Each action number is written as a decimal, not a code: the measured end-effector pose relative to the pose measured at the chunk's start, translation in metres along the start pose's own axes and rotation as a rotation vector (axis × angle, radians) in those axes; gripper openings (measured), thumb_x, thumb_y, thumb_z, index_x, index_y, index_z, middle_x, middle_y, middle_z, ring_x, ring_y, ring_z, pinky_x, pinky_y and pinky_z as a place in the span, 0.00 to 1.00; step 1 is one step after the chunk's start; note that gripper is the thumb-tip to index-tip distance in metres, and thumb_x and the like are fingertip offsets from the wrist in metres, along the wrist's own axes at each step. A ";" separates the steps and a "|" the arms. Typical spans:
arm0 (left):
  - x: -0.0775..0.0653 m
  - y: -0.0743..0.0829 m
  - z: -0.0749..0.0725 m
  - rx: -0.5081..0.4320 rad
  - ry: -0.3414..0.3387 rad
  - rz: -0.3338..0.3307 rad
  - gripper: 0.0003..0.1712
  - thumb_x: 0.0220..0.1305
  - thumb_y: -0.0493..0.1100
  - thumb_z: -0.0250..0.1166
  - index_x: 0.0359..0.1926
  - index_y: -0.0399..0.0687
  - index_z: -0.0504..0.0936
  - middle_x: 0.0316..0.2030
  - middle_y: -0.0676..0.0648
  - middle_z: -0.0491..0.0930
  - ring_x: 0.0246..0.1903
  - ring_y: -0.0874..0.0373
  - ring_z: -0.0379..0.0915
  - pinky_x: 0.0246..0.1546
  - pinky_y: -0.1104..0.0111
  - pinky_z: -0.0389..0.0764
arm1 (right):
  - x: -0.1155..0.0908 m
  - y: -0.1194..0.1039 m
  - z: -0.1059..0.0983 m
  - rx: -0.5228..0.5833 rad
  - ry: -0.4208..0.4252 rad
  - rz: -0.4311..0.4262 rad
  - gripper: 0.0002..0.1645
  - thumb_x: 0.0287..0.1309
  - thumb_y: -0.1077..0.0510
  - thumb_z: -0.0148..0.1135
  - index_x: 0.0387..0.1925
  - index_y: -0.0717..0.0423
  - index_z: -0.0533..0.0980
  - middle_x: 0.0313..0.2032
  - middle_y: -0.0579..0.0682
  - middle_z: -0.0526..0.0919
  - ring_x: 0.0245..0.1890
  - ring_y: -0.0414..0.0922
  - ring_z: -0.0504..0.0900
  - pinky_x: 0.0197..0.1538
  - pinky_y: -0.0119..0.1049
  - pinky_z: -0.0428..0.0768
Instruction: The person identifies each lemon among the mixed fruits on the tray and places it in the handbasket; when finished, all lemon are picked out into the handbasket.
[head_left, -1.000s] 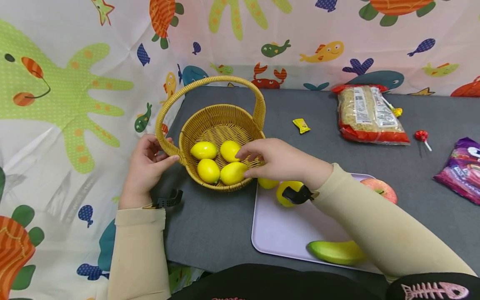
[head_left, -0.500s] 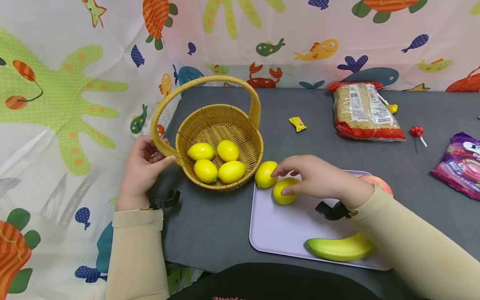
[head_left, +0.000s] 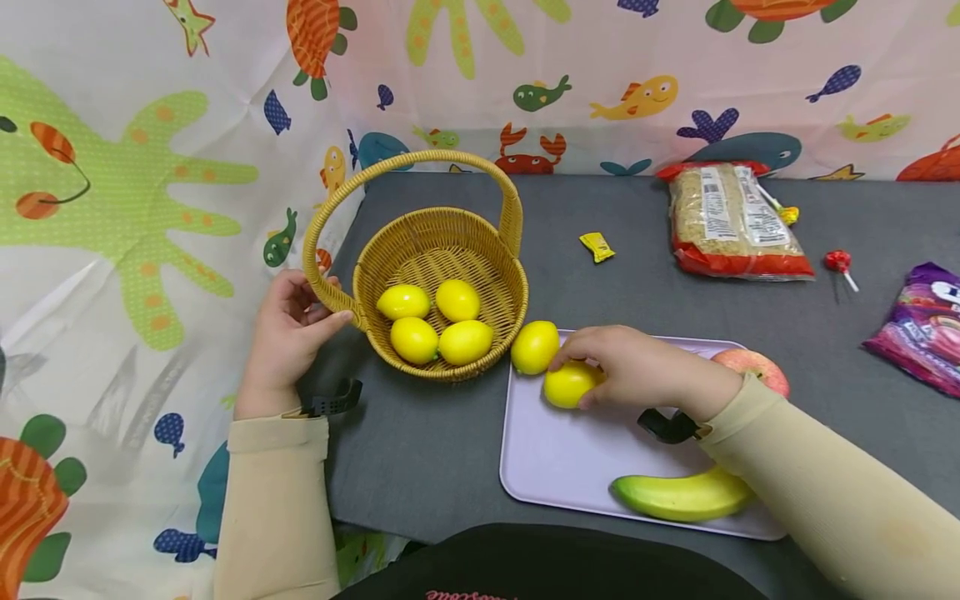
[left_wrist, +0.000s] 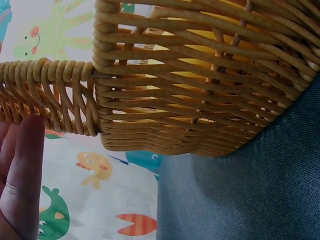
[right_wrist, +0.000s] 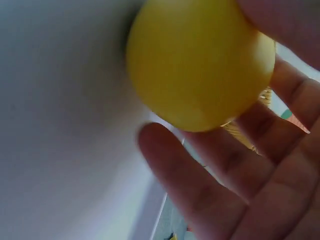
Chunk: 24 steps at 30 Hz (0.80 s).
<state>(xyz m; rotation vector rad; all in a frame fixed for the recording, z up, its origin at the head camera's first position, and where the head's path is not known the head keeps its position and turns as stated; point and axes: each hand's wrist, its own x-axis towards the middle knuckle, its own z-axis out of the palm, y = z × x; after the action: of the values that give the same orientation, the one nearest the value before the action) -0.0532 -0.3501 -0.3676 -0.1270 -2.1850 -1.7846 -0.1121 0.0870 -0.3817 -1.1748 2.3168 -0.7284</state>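
1. Beside the round, golden-brown woven basket (head_left: 442, 229), at the left foot of its tall arched handle (head_left: 442, 156), a person's left hand (head_left: 285, 350) pinches the handle, thumb in front and fingers curled behind.
2. To the basket's right and nearer the person, the right hand (head_left: 637, 362) has its thumb and fingers curled round a smooth, bright-yellow oval lemon (head_left: 570, 386). The right wrist view shows one finger standing free of the fruit.
3. That held lemon is at the end of a pale lilac rectangular tray (head_left: 555, 467) closest to the basket; whether it rests on the tray or sits slightly above, one cannot tell.
4. Between it and the basket, a second yellow lemon (head_left: 536, 347) lies at the tray's corner, just beside the basket's right wall.
5. Inside the basket, four glossy yellow lemons (head_left: 465, 342) lie grouped toward the near side of its woven floor.
6. Farther right of the basket, the tray also bears a curved green-and-yellow banana (head_left: 678, 495) along its near edge and a red-and-yellow round apple (head_left: 753, 367), partly hidden by the right forearm.
7. Beyond the tray, right of the basket, a small yellow wrapped sweet (head_left: 597, 247) lies near a clear-and-red plastic bag (head_left: 735, 221) with white labels.
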 end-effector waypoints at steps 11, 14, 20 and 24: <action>0.000 0.001 -0.001 0.000 0.002 -0.017 0.26 0.52 0.21 0.72 0.51 0.38 0.74 0.45 0.43 0.78 0.49 0.54 0.81 0.47 0.72 0.84 | 0.001 0.000 -0.004 0.067 -0.059 0.031 0.32 0.47 0.60 0.80 0.55 0.38 0.80 0.50 0.37 0.81 0.46 0.43 0.76 0.54 0.44 0.78; 0.000 0.000 -0.001 -0.004 -0.001 -0.016 0.26 0.52 0.21 0.73 0.51 0.37 0.74 0.45 0.43 0.78 0.49 0.54 0.80 0.48 0.72 0.84 | 0.002 -0.006 -0.015 0.131 -0.056 0.029 0.33 0.47 0.60 0.80 0.55 0.36 0.79 0.52 0.37 0.81 0.48 0.44 0.77 0.54 0.44 0.80; 0.000 -0.002 -0.002 -0.011 -0.002 -0.006 0.27 0.52 0.21 0.72 0.51 0.38 0.74 0.45 0.43 0.79 0.49 0.54 0.80 0.48 0.73 0.84 | 0.018 -0.023 -0.040 0.221 0.011 -0.034 0.34 0.48 0.59 0.80 0.58 0.39 0.79 0.56 0.39 0.80 0.51 0.44 0.77 0.56 0.46 0.82; 0.000 -0.002 -0.002 -0.005 -0.004 -0.003 0.27 0.52 0.22 0.73 0.51 0.38 0.74 0.46 0.43 0.79 0.48 0.55 0.80 0.47 0.73 0.84 | 0.037 -0.033 -0.049 0.252 0.082 -0.065 0.33 0.50 0.59 0.80 0.59 0.42 0.79 0.54 0.42 0.81 0.51 0.44 0.76 0.56 0.49 0.81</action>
<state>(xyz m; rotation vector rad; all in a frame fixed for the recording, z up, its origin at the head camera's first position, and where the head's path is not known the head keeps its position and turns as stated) -0.0531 -0.3523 -0.3689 -0.1285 -2.1843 -1.7928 -0.1414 0.0522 -0.3291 -1.1272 2.1804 -1.0756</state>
